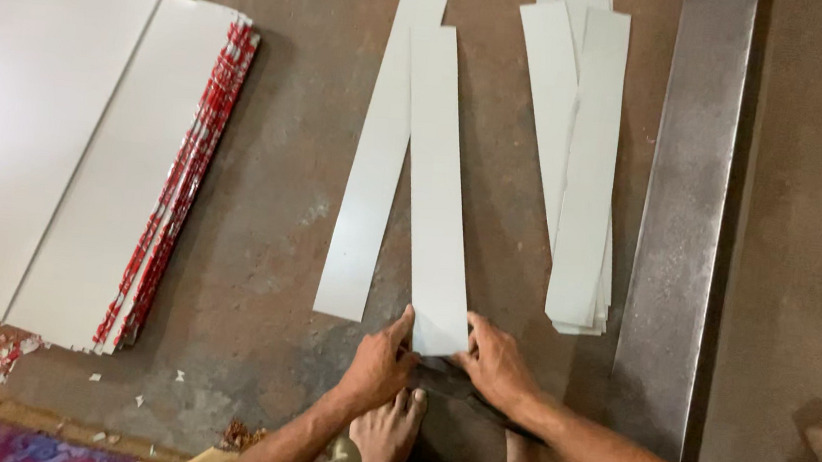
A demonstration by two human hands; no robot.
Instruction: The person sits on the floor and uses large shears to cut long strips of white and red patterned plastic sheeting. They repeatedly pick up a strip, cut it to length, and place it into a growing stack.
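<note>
**Two hands on one strip, and the strip is running straight away from me**

Two hands are working the near end of a single long pale strip (438,188), and that's what matters here. My left hand (380,364) is pinching the strip's bottom-left corner, fingers curled over the edge. My right hand (497,365) is gripping the bottom-right corner the same way, fingers folded down on it. Both are sitting about level, so neither one is nearer: the short end is lying between them, just ahead of my bare foot (385,438).

The strip's long axis is heading away from me up the floor (269,247), leaning a touch to the left at the far end. There it's overlapping a second strip (378,158) that's lying just to its left and angling out the other way.

Off to the right, a stack of similar strips (584,157) is lying apart from it, beside a long grey metal bar (684,217). Well off to the left, big white sheets with red-printed edges (67,148) are sitting in a pile. Something dark is showing under my right hand, but I can't tell what it is.
</note>
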